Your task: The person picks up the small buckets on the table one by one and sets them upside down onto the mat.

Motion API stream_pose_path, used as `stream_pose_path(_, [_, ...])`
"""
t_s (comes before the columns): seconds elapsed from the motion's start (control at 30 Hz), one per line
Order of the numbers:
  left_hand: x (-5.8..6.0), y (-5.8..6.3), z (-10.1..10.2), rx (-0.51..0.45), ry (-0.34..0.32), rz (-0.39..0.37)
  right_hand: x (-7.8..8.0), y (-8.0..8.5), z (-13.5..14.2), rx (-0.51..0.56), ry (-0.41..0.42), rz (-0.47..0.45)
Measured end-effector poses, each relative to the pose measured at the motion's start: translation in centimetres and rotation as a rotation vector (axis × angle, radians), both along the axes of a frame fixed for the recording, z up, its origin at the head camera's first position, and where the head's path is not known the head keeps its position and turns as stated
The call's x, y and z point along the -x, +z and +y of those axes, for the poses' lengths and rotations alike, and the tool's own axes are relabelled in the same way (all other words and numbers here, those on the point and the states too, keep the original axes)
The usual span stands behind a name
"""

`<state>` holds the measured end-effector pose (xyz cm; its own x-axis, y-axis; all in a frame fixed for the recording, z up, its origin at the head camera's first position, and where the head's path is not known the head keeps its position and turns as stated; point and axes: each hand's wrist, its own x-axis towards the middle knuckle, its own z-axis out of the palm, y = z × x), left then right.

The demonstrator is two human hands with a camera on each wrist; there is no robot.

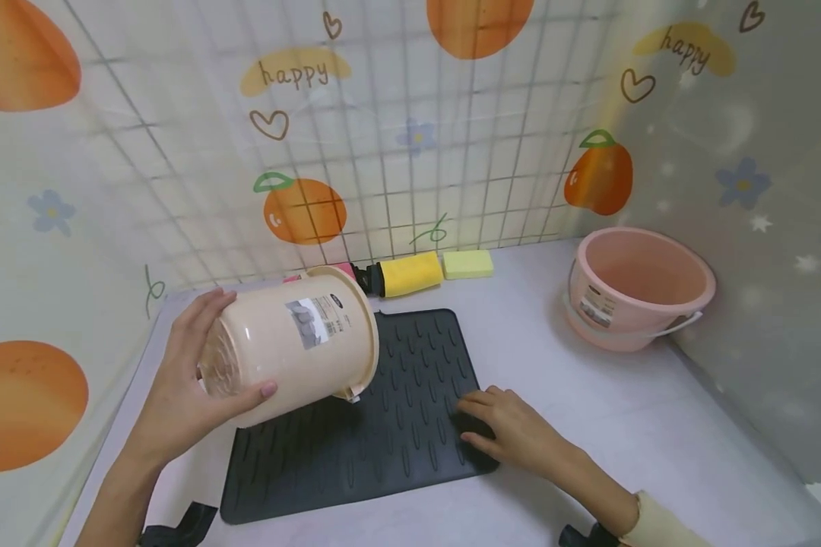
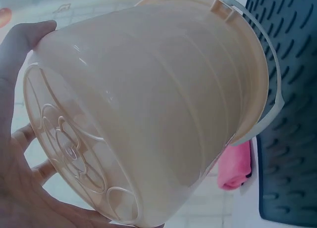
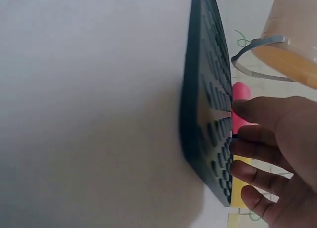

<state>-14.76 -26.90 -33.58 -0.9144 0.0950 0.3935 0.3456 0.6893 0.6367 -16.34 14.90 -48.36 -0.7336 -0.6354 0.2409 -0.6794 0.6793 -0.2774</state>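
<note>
Head: cream bucket (image 1: 301, 353) sideways, pink bucket (image 1: 619, 323) upright.

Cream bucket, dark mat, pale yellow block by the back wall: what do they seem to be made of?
Cream bucket: probably moulded plastic, smooth and slightly glossy; highlights and line patterning on its base suggest it.
Dark mat: likely rubber or silicone, low sheen, with rows of moulded-looking dashes.
Pale yellow block: matte, perhaps sponge; no pores discernible.
</note>
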Motion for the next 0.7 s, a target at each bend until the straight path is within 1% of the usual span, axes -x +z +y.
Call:
stream_pose_path(0.1, [0.1, 0.3, -0.4, 0.015, 0.001, 0.007, -0.2, -0.4, 0.3, -0.022, -0.009, -0.02])
stream_pose_path(0.23, [0.1, 0.7, -1.0, 0.043, 0.017, 0.01, -0.5, -0.9, 0.6, -0.028, -0.015, -0.026])
stream_pose_path(0.37, [-0.2, 1.4, -2.1, 0.08, 0.043, -0.018, -0.4, -1.5, 0.6, -0.011, -0.015, -0.018])
stream_pose_path(0.47, [-0.5, 2.3, -3.1, 0.122, 0.063, -0.043, -0.4, -1.7, 0.4, 0.004, -0.001, -0.021])
stream_pose_path(0.57, [-0.5, 3.4, -4.1, 0.159, 0.076, -0.06, -0.3, -1.8, 0.3, 0.011, 0.005, -0.04])
stream_pose_path(0.7, [0.2, 4.6, -4.9, 0.201, 0.071, -0.067, -0.4, -1.9, 0.3, 0.019, -0.02, -0.074])
